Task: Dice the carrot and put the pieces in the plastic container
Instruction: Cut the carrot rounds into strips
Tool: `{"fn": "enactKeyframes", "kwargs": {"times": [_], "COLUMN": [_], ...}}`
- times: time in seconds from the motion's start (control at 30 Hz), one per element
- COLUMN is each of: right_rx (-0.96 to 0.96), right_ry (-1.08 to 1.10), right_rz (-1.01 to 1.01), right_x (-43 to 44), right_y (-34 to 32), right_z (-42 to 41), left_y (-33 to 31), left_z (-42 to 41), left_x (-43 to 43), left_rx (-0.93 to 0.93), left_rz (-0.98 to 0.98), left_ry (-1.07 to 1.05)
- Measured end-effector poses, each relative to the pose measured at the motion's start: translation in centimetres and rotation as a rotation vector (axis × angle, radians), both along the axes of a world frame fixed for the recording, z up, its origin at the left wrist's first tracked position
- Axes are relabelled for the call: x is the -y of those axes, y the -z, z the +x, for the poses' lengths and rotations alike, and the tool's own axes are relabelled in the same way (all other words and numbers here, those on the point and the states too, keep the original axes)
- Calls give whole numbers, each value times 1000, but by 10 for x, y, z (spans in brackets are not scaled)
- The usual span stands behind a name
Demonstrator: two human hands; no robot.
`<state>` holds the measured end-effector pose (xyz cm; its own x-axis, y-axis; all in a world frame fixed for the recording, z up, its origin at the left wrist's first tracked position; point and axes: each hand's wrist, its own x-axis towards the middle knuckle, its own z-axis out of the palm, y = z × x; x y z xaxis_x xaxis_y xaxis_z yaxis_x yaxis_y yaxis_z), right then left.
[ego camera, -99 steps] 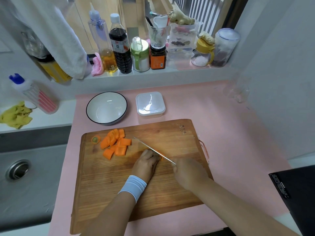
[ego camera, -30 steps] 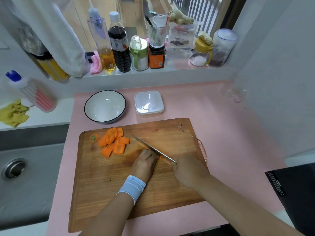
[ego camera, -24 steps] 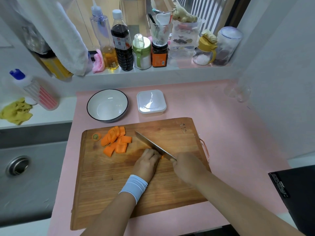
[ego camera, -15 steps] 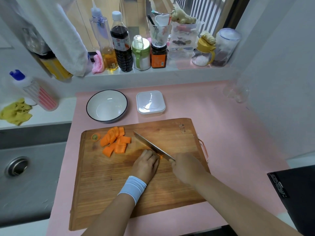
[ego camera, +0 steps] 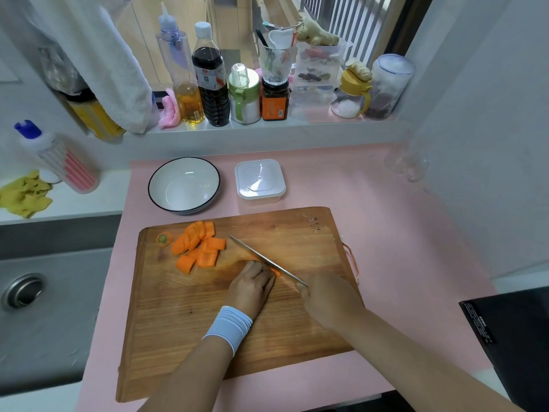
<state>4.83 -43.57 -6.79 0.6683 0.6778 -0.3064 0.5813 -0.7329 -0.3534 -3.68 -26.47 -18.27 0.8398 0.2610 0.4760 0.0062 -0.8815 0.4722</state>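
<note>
On the wooden cutting board (ego camera: 297, 328), my left hand (ego camera: 251, 288) presses down on a carrot piece (ego camera: 276, 272), almost all of it hidden under the fingers. My right hand (ego camera: 329, 301) grips the handle of a knife (ego camera: 264, 260), whose blade lies diagonally against the left fingertips and on the carrot. A pile of cut carrot chunks (ego camera: 199, 246) sits at the board's upper left, with the carrot's stem end (ego camera: 164, 239) beside it. The plastic container (ego camera: 260, 181), lid on, stands behind the board.
A white bowl with a dark rim (ego camera: 184, 185) stands left of the container. Bottles and jars line the window ledge (ego camera: 267, 126). A sink (ego camera: 35, 307) lies to the left, a black box (ego camera: 517, 331) at the right, all on a pink mat (ego camera: 401, 233).
The knife blade tilted up and came back down onto the carrot beside my left fingertips. The hands kept their places and the pile of cut chunks did not move.
</note>
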Motion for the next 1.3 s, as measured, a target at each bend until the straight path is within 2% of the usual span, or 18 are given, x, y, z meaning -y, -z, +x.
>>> {"fn": "enactKeyframes", "kwargs": {"times": [0.37,0.97,1.3], "right_rx": [-79,-172,-68], "right_ry": [35,70,21], "right_rz": [-50,8,16], "right_x": [-3,-17,-13], "right_y": [-3,-3,-3], "right_z": [2,4,-2], "left_y": [0,6,1], "left_z": [1,-5,-4], "left_x": [0,3,4], "left_rx": [20,-28,8], "left_rz": [-7,-2,-1], "left_ry": [-9,-56,-64]}}
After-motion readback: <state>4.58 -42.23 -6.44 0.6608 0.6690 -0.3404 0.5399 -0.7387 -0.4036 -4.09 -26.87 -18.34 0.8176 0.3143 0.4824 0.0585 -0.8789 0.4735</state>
